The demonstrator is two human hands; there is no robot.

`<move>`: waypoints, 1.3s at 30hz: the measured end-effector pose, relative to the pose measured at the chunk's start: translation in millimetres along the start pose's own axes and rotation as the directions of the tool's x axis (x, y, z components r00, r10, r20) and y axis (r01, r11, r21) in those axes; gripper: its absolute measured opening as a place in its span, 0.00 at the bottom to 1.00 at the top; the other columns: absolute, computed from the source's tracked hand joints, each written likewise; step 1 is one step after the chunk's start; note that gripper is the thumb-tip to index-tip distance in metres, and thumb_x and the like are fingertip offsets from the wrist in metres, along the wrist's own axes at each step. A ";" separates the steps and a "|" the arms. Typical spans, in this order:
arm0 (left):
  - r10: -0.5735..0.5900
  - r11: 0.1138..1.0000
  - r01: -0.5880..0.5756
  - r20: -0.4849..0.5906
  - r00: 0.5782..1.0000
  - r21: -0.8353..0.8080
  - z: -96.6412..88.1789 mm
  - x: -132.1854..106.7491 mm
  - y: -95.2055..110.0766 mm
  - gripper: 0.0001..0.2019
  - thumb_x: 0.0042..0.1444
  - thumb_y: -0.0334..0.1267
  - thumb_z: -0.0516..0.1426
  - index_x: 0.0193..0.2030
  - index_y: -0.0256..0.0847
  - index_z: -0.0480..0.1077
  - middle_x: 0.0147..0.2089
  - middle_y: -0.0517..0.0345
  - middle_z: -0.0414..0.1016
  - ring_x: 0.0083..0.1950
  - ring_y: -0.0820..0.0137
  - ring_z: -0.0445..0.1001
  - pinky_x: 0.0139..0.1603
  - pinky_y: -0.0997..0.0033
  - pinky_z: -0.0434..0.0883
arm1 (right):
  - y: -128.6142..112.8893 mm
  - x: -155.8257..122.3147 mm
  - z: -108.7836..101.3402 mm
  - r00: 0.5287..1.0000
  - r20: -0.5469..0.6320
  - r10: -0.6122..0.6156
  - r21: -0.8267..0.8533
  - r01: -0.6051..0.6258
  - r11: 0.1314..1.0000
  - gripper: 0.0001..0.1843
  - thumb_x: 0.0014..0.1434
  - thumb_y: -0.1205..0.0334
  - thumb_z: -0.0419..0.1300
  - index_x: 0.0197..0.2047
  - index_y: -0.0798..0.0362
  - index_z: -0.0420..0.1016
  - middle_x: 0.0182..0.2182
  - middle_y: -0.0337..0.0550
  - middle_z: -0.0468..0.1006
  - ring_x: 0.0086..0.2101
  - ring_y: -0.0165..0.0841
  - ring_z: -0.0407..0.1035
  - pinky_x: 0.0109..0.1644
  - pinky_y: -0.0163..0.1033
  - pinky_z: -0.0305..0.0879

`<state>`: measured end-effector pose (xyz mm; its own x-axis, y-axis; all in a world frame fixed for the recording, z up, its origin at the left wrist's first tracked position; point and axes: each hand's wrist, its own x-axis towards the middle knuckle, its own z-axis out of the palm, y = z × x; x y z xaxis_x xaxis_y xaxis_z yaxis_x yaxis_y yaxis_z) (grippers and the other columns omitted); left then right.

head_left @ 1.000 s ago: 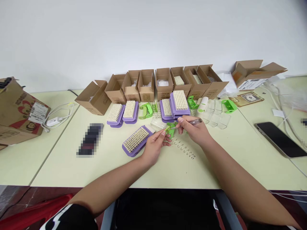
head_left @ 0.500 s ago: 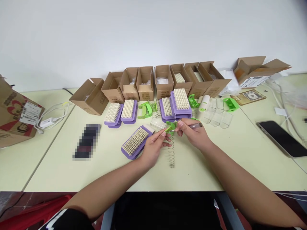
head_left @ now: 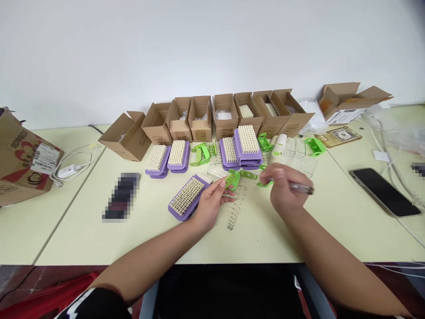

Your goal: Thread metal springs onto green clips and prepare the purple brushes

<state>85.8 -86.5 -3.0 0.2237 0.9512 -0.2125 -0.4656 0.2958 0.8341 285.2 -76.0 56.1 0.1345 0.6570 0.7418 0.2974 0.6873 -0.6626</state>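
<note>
Left hand (head_left: 210, 206): fingers pinched narrow on a green plastic clip (head_left: 232, 180) – likely light and stiff; best held by its edges.
Right hand (head_left: 285, 188): fingers curled around a slim clear-handled tool (head_left: 303, 188) – slightly blurred.
Clip position: just beside a purple-backed brush (head_left: 187, 198), above a steel coil spring (head_left: 236, 208).

The left forearm (head_left: 149, 261) angles toward two o'clock, and the left hand (head_left: 210, 206) pinches. The right forearm (head_left: 332, 257) angles toward eleven o'clock, and the right hand (head_left: 285, 186), blurred, curls its fingers.

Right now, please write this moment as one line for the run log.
left hand: green plastic part | right hand: small screwdriver, blurred | nearby: coil spring, purple-backed bristle brush
</note>
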 end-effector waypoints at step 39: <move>0.292 0.171 -0.106 0.053 0.955 0.980 7.2 115.4 112.3 0.03 0.59 0.36 0.62 0.37 0.42 0.73 0.37 0.54 0.79 0.39 0.63 0.76 0.43 0.66 0.68 | 13.6 15.2 -46.3 0.430 0.274 0.860 -0.093 -0.878 0.469 0.16 0.52 0.54 0.64 0.42 0.53 0.75 0.32 0.41 0.77 0.21 0.24 0.51 0.23 0.33 0.44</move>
<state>65.5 55.9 69.8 0.1227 0.9901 0.0679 0.7353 -0.1366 0.6638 335.1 -70.9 63.2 0.0552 0.9587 -0.2790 0.1094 -0.2836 -0.9527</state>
